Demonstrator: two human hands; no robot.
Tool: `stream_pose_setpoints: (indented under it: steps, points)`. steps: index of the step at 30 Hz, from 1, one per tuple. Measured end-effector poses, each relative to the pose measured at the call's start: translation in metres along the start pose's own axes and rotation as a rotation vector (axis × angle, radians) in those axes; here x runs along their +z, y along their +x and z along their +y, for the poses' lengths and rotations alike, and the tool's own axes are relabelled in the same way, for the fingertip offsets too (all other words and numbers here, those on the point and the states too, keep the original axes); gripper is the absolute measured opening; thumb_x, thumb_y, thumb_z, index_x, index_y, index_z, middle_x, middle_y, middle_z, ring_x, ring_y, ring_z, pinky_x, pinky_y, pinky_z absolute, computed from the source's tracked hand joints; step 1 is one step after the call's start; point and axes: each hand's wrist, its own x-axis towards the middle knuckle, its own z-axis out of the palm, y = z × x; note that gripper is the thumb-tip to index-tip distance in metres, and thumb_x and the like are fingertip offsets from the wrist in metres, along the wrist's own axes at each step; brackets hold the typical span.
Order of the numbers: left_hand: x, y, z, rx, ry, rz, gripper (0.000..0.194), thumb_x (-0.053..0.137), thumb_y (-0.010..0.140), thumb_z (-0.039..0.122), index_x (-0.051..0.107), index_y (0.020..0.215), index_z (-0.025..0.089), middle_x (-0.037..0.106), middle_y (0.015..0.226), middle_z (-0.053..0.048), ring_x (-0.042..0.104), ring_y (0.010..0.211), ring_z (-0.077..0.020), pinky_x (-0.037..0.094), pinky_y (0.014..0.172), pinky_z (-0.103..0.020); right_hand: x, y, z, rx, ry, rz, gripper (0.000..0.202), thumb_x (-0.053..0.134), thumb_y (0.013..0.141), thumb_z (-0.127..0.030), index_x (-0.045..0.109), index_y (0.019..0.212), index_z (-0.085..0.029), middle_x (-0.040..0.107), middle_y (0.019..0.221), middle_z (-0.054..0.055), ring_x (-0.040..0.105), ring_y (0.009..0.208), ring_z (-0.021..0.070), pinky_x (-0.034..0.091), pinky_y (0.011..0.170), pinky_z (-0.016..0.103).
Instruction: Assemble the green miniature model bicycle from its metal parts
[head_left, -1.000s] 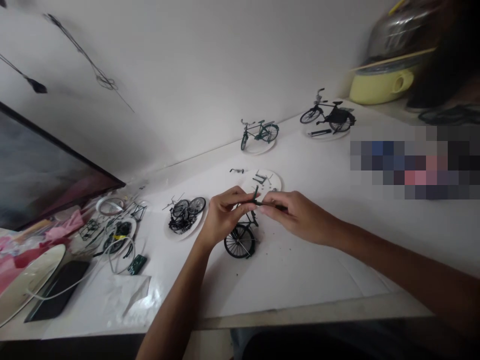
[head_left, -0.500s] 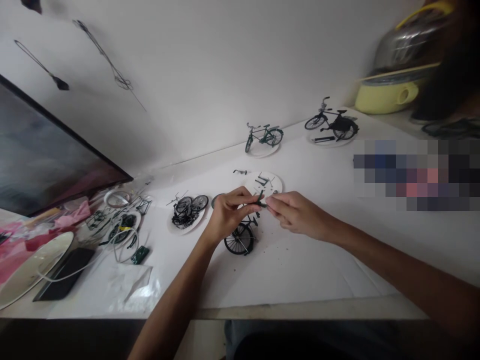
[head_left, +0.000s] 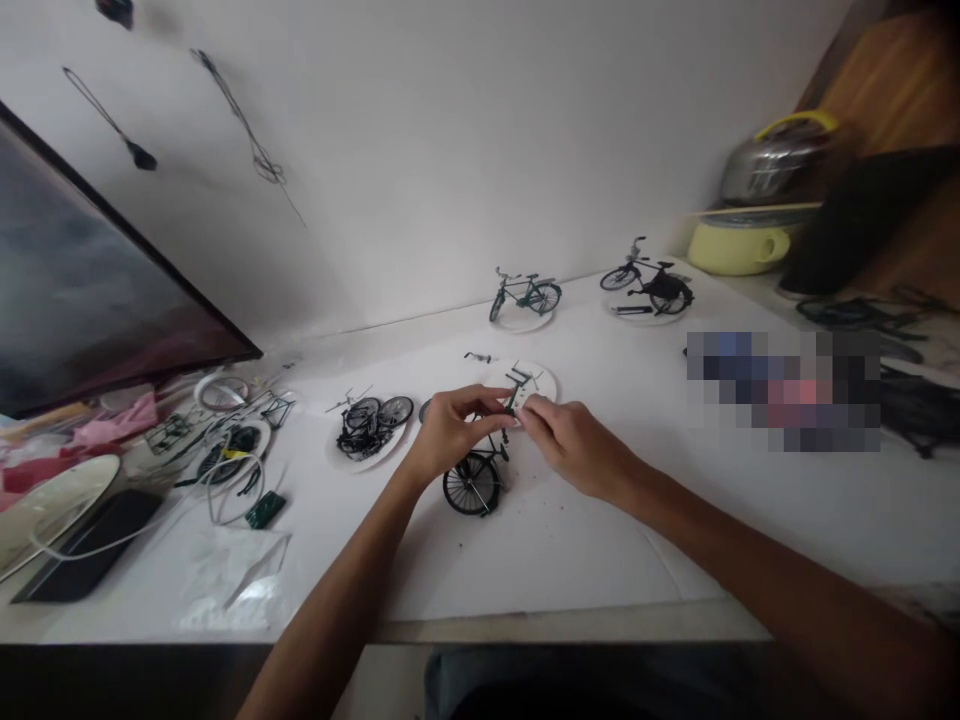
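My left hand pinches a small dark green bicycle part between thumb and fingers. Right against it, my right hand has its fingertips closed at the same part; whether they hold a separate tiny piece is hidden. Below my hands, a partly built model bicycle lies on the white sheet, its spoked wheel towards me and its far portion covered by my left hand. Just behind my fingers is a white plate with thin small parts, and a small handlebar lies beside it.
Two model bicycles, one green and one black, stand on plates by the wall. Left are a plate of wheels and black parts, cables and a dark green block. A yellow pot stands at the back right.
The view has shifted, showing more on the right. My hands stay together at the green part; my right fingers have closed in nearer to my left fingertips.
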Motion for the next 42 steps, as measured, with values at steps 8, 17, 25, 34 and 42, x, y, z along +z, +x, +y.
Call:
stream_pose_setpoints:
  steps: [8, 17, 25, 34, 42]
  points:
    - [0.001, 0.002, 0.007, 0.026, -0.033, 0.004, 0.028, 0.084, 0.075, 0.037, 0.077, 0.085, 0.012, 0.07, 0.085, -0.009, 0.062, 0.081, -0.0178, 0.05, 0.076, -0.031, 0.001, 0.002, 0.0, 0.159, 0.212, -0.046, 0.02, 0.041, 0.102, -0.043, 0.045, 0.111, -0.025, 0.03, 0.055, -0.01, 0.025, 0.047, 0.0105, 0.02, 0.048, 0.025]
    - [-0.006, -0.002, 0.019, 0.059, -0.013, -0.087, 0.016, 0.082, 0.077, 0.026, 0.079, 0.086, 0.013, 0.07, 0.083, -0.008, 0.062, 0.077, -0.0164, 0.048, 0.073, -0.029, -0.008, 0.009, -0.004, 0.489, 0.461, -0.376, 0.023, 0.049, 0.092, -0.047, 0.042, 0.094, -0.025, 0.015, 0.056, -0.013, 0.003, 0.045, 0.0087, 0.009, 0.035, 0.021]
    - [-0.019, 0.004, 0.026, 0.038, -0.046, -0.012, 0.019, 0.079, 0.081, 0.027, 0.078, 0.096, 0.016, 0.07, 0.094, -0.008, 0.061, 0.087, -0.0182, 0.045, 0.08, -0.031, -0.019, 0.017, -0.003, 0.403, 0.295, -0.322, 0.035, 0.044, 0.093, -0.055, 0.05, 0.107, -0.023, 0.02, 0.063, -0.01, 0.013, 0.047, 0.0086, 0.017, 0.042, 0.021]
    - [-0.093, -0.006, 0.026, -0.165, -0.456, 0.246, 0.031, 0.068, 0.091, 0.033, 0.061, 0.116, 0.017, 0.064, 0.097, -0.007, 0.061, 0.087, -0.0152, 0.047, 0.078, -0.027, -0.084, 0.035, 0.061, 0.173, -0.443, 0.037, 0.028, 0.053, 0.098, -0.036, 0.057, 0.118, -0.017, 0.058, 0.087, 0.001, 0.056, 0.073, 0.015, 0.049, 0.069, 0.032]
    - [-0.072, -0.089, 0.022, -0.453, -0.636, 0.177, 0.04, 0.074, 0.086, 0.031, 0.063, 0.122, 0.019, 0.057, 0.118, -0.01, 0.056, 0.083, -0.0122, 0.046, 0.069, -0.023, -0.079, 0.022, 0.077, -0.032, -0.889, 0.055, 0.03, 0.044, 0.095, -0.023, 0.07, 0.109, -0.018, 0.064, 0.117, 0.011, 0.066, 0.08, 0.0196, 0.047, 0.068, 0.033]
